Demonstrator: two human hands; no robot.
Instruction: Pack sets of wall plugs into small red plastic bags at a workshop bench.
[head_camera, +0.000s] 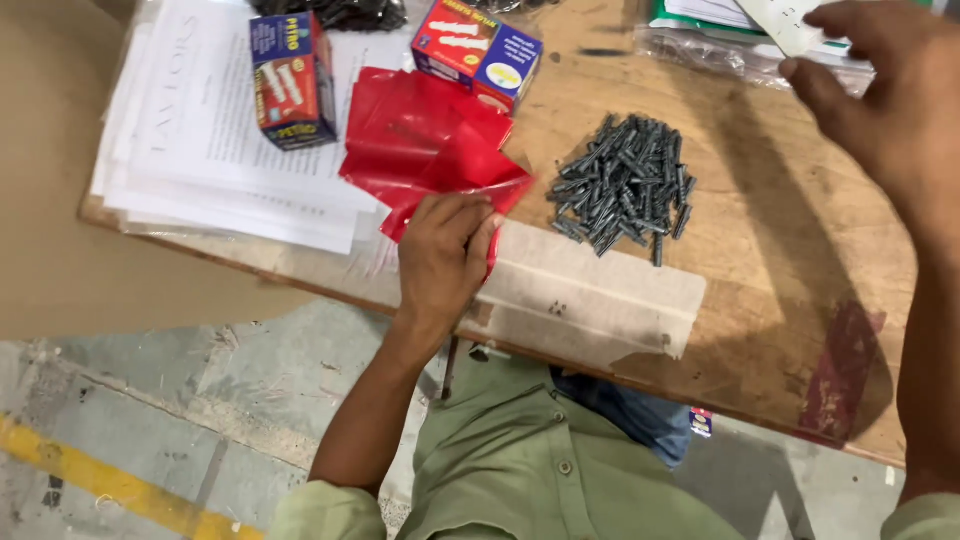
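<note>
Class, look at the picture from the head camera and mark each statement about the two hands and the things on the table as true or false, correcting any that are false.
1. The left hand rests on the red plastic bags. True.
2. The pile of grey wall plugs lies inside one of the small boxes. False: it lies loose on the wooden table.
3. The right hand is raised over the far right of the table, holding a pale slip. True.
4. Both small boxes stand to the right of the grey pile. False: the blue box and the red and blue box stand to its left.
5. White papers lie under the blue box. True.
</note>
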